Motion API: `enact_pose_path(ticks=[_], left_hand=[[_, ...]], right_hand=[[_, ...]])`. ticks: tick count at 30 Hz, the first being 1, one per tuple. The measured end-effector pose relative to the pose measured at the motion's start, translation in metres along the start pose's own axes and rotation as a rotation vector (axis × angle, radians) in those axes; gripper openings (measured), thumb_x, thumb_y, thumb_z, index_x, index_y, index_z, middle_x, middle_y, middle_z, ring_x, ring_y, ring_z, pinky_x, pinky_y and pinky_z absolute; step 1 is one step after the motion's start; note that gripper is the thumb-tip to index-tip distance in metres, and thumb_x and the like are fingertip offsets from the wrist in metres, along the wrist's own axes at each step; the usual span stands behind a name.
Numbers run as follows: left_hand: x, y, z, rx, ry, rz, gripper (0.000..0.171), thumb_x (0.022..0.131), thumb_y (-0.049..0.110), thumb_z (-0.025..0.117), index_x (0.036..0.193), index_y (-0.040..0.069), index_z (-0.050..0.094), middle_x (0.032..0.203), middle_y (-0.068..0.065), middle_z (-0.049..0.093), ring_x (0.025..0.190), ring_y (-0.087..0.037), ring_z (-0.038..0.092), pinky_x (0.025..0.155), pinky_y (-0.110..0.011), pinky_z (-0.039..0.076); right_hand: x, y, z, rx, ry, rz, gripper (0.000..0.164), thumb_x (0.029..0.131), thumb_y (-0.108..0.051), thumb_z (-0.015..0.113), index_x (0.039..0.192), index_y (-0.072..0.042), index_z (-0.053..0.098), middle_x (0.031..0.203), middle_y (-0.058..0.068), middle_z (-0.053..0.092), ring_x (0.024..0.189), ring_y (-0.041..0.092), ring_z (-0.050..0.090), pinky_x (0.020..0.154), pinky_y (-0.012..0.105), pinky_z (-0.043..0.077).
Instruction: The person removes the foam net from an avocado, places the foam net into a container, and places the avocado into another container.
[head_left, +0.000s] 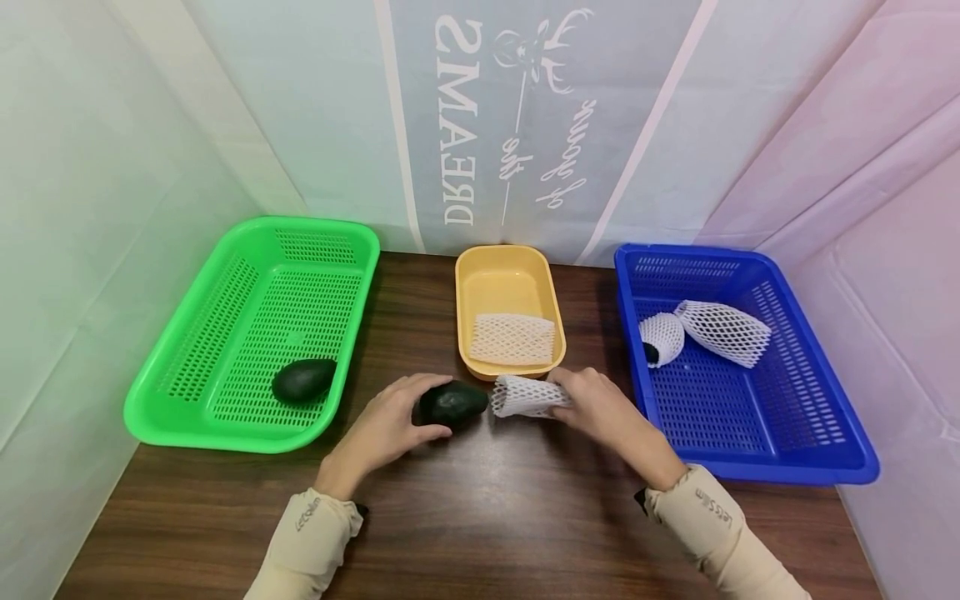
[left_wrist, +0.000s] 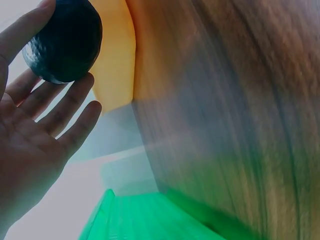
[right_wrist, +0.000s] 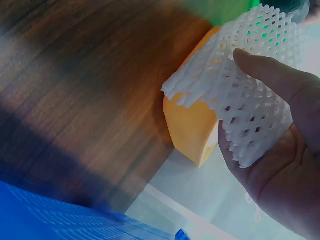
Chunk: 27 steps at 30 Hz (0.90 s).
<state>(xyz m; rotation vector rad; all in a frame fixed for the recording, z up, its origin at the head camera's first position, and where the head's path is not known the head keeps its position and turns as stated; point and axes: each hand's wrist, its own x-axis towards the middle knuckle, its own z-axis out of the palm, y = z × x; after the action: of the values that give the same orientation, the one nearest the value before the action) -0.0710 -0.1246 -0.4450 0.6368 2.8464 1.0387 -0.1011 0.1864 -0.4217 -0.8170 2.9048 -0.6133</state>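
My left hand grips a dark green avocado between thumb and fingers, its narrow end pointing right. Facing it, my right hand holds a white foam net sleeve, the sleeve's open end close to the avocado's tip. In the right wrist view the thumb presses on the outside of the foam net sleeve, with the fingers behind it. The left wrist view shows the avocado held at the fingertips, the palm turned toward the camera.
A green basket at left holds another avocado. In the yellow tray behind my hands lies a flat foam net sleeve. The blue basket at right contains a sleeved avocado and another foam net.
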Motion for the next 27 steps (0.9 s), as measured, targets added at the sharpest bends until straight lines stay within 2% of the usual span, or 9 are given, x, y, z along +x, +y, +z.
enact_pose_path(ticks=[5,13,19,27], left_hand=[[-0.002,-0.002,-0.009,0.018,0.025,-0.014,0.067,0.075,0.03,0.087,0.135,0.017,0.061,0.132,-0.003,0.065,0.124,-0.025,0.059,0.104,-0.048,0.049],[-0.005,-0.005,-0.022,0.032,0.053,-0.009,0.067,0.075,0.028,0.088,0.135,0.014,0.06,0.131,-0.004,0.065,0.123,-0.026,0.06,0.103,-0.047,0.05],[-0.007,-0.007,-0.032,0.031,0.067,-0.031,0.066,0.077,0.03,0.087,0.135,0.014,0.06,0.133,-0.005,0.064,0.125,-0.026,0.059,0.103,-0.048,0.05],[-0.012,-0.011,-0.045,0.026,0.123,-0.016,0.068,0.076,0.026,0.087,0.136,0.011,0.058,0.134,-0.009,0.063,0.126,-0.031,0.058,0.102,-0.052,0.049]], right_hand=[[0.002,0.0,-0.007,0.009,-0.003,0.009,0.028,0.073,-0.007,0.085,0.094,-0.007,0.067,0.078,0.006,0.071,0.066,0.017,0.065,0.055,0.033,0.052],[0.008,-0.004,-0.018,-0.001,0.007,-0.003,0.027,0.073,-0.008,0.086,0.094,-0.005,0.067,0.08,0.008,0.072,0.065,0.017,0.064,0.056,0.033,0.052],[0.013,-0.008,-0.025,-0.01,0.043,-0.002,0.028,0.073,-0.009,0.085,0.093,-0.005,0.066,0.077,0.008,0.07,0.063,0.018,0.063,0.054,0.035,0.051],[0.021,-0.009,-0.037,-0.02,0.067,0.021,0.028,0.076,-0.011,0.084,0.096,-0.005,0.066,0.079,0.009,0.071,0.064,0.022,0.065,0.055,0.04,0.053]])
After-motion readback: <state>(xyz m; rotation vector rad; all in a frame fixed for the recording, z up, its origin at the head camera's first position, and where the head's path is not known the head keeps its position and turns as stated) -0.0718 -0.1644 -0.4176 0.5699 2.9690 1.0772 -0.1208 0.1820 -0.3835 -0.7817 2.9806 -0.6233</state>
